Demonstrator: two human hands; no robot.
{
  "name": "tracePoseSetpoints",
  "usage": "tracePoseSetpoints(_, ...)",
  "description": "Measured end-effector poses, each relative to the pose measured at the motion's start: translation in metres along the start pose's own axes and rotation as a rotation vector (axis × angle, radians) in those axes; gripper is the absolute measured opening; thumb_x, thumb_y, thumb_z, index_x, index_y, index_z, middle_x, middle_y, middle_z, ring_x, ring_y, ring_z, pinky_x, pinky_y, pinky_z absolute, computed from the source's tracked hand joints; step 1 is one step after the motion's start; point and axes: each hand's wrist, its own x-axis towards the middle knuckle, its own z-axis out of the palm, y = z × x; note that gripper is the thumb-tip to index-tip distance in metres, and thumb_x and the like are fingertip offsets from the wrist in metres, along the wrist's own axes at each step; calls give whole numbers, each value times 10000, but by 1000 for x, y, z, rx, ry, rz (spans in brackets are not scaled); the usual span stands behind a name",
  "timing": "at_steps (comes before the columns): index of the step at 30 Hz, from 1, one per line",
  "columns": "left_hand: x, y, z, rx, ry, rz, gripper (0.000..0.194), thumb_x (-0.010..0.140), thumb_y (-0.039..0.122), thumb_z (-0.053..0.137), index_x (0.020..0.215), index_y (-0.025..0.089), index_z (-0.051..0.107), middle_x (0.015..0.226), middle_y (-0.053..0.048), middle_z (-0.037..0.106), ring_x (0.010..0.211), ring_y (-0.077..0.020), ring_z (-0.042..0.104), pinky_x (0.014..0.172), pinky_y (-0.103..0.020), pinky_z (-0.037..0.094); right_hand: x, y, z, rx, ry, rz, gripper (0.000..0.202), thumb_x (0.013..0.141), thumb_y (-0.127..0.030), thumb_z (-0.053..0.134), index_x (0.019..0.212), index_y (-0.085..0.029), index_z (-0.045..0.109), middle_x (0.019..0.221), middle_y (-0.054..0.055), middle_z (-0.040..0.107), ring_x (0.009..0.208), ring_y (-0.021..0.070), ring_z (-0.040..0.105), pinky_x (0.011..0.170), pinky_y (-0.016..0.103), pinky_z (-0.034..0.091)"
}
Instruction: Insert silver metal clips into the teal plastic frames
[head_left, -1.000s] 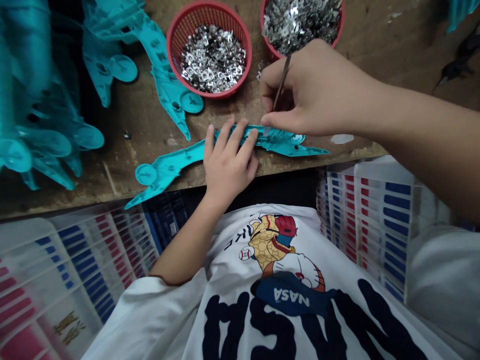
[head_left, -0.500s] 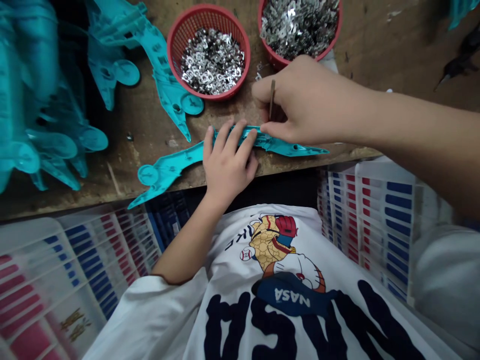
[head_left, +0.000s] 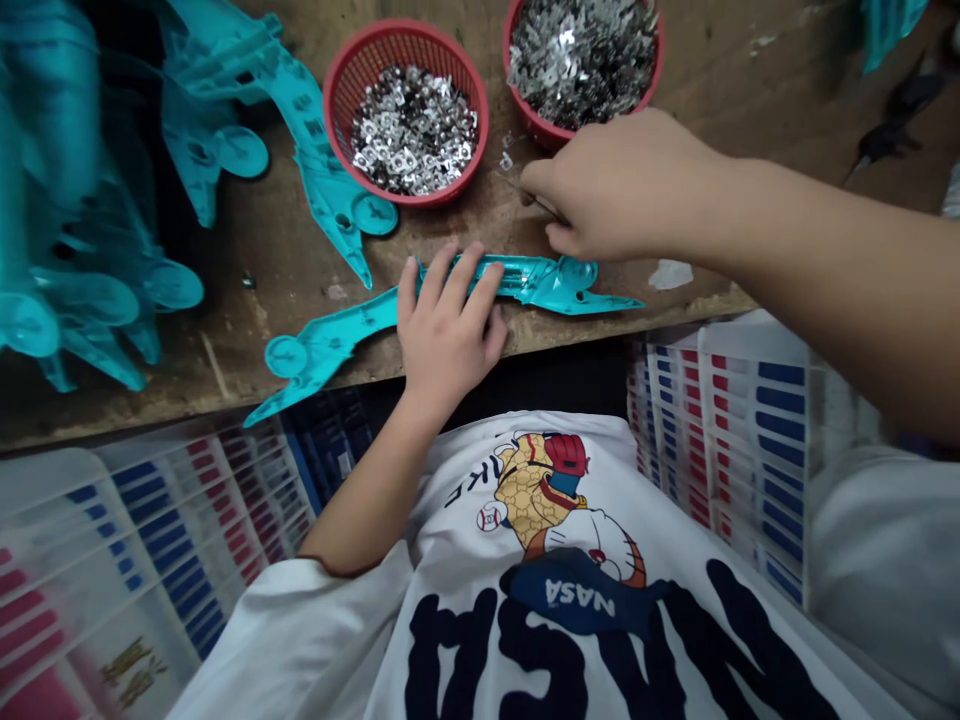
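left hand [head_left: 448, 335] on blue part [head_left: 536, 282], right hand [head_left: 637, 185] with thin tool [head_left: 545, 207]
the blue part lies by the edge of the worktop [head_left: 450, 228], its left tip poking over. the left hand rests flat on it, fingers a bit apart. the right hand is curled, pinching the thin tool, near loose metal bits [head_left: 506, 160]. two red baskets [head_left: 334, 125] of bits sit behind.

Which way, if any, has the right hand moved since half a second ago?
Yes: against the turquoise part under the left hand, the right hand has moved right and slightly up the picture, uncovering the part's right disc.
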Motion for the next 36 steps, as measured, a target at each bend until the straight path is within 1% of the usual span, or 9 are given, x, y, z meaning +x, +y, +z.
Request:
tracePoseSetpoints(4, 0, -2, 0, -15, 27, 16, 477, 1080, 292, 633, 1539, 322, 757, 1745, -85, 690, 1671, -386, 594, 1481, -676, 271, 4, -1, 2, 39, 78, 5, 516, 987, -456, 598, 1444, -415, 832, 1376, 69, 862, 1256, 434, 747, 1056, 631, 660)
tracePoseSetpoints(9, 6, -4, 0, -25, 34, 16, 479, 1057, 285, 680, 1527, 309, 767, 1685, -131, 728, 1602, -419, 643, 1441, -696, 313, 3, -17, 18, 101, 72, -262, 572, 1056, -568, 669, 1450, -173, 797, 1447, 184, 814, 1248, 395, 771, 1030, 512, 637)
tracePoseSetpoints(13, 1, -5, 0, 5, 85, 57, 446, 1057, 256, 683, 1494, 301, 764, 1644, -139, 758, 1538, -410, 698, 1370, -686, 410, 5, -30, 37, 115, 115, -360, 553, 973, -389, 836, 1449, -126, 731, 1396, 218, 816, 1294, 395, 766, 1035, 451, 597)
tracePoseSetpoints(19, -59, -31, -23, 66, 462, 132, 559, 871, 362, 927, 1400, 410, 751, 1619, -148, 730, 1735, -520, 396, 1356, -848, 327, -17, -19, 3, 321, 281, -495, 503, 1064, -287, 690, 1554, -181, 642, 1502, 183, 785, 1332, 329, 759, 1106, 426, 571)
tracePoseSetpoints(22, -68, -46, -34, 173, 583, 196, 492, 790, 402, 955, 1237, 446, 755, 1420, -135, 779, 1671, -538, 447, 1253, -854, 435, -30, 13, -27, 373, 489, -264, 648, 1110, -336, 603, 1738, -204, 510, 1663, 190, 688, 1504, 334, 678, 1239, 449, 520)
tracePoseSetpoints(26, -35, -51, -45, 129, 454, 382, 621, 842, 151, 885, 1396, 379, 721, 1369, -131, 842, 1412, -427, 731, 1085, -636, 631, -13, 96, -33, 468, 723, 256, 719, 1172, -422, 481, 1839, -176, 367, 1729, 223, 630, 1591, 383, 615, 1334, 537, 464)
tracePoseSetpoints(31, -2, -79, -64, 215, 399, 384, 485, 912, 112, 823, 1346, 310, 737, 1254, -123, 887, 1236, -404, 835, 1018, -575, 650, 35, 193, 8, 630, 396, 734, 789, 1139, -403, 559, 1797, -14, 366, 1703, 342, 610, 1534, 426, 655, 1289, 486, 517)
tracePoseSetpoints(34, 14, -110, -96, 296, 406, 230, 419, 941, 227, 812, 1351, 304, 776, 1293, -156, 871, 1286, -450, 814, 1089, -658, 628, 46, 210, 35, 641, 275, 791, 914, 1101, -338, 635, 1849, 38, 268, 1703, 401, 572, 1504, 445, 668, 1272, 478, 531)
tracePoseSetpoints(36, 32, -127, -124, 404, 401, -40, 530, 1001, 346, 750, 1519, 232, 743, 1497, -253, 787, 1482, -546, 692, 1184, -774, 556, 46, 210, 48, 613, 265, 786, 999, 1081, -362, 697, 1886, -7, 223, 1756, 401, 496, 1562, 465, 614, 1321, 506, 489)
